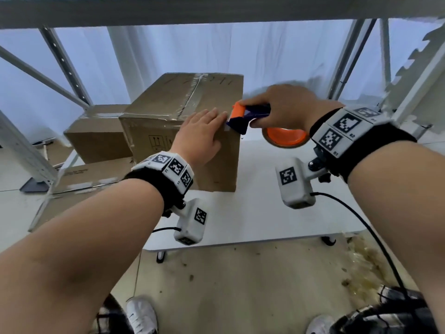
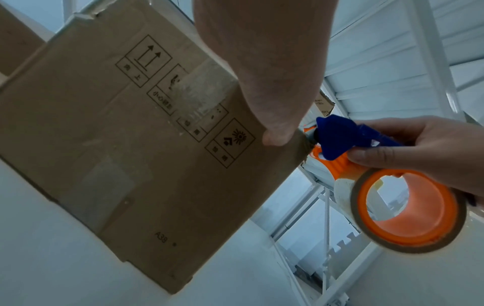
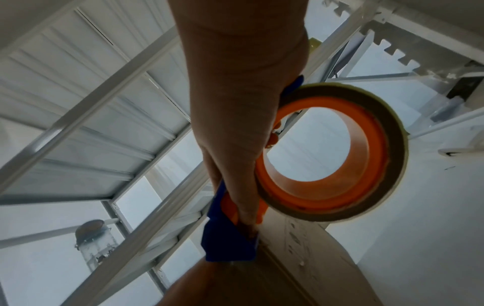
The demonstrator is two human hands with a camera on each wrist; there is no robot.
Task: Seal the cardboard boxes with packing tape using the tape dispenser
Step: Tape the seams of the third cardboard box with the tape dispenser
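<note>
- A brown cardboard box (image 1: 173, 109) stands on a white table (image 1: 277, 213), with clear packing tape (image 1: 192, 96) already running along its top seam and over its near top edge.
- The person's left hand (image 1: 199, 138) lies flat over the box's near right top corner, fingers straight and together, pressing on the cardboard.
- From the left wrist view, only the thumb side of that hand is seen against the box's front face; the fingers on top are hidden behind the edge.
- The person's right hand (image 1: 281, 107) is wrapped round the handle of a blue and orange plastic tape dispenser (image 1: 248, 116), held at the box's right top corner, just beside the left fingertips.
- The dispenser's blue nose meets the corner of the box; whether the blade itself touches the cardboard cannot be made out, since the left hand and the dispenser body cover that spot.
- A roll of clear tape on an orange hub (image 1: 285, 138) hangs below the right hand, partly cut off from sight by the wrist.
- The right wrist view is blurred; it shows the roll (image 3: 332, 153) and a curved strip of the box's side, and the fingers' hold is mostly hidden.
- A second brown cardboard box (image 1: 96, 133) sits lower down to the left, behind a white metal shelving frame (image 1: 65, 66), with its far side out of view.
- White shoes (image 1: 142, 314) show at the bottom edge, cut off by the frame.
</note>
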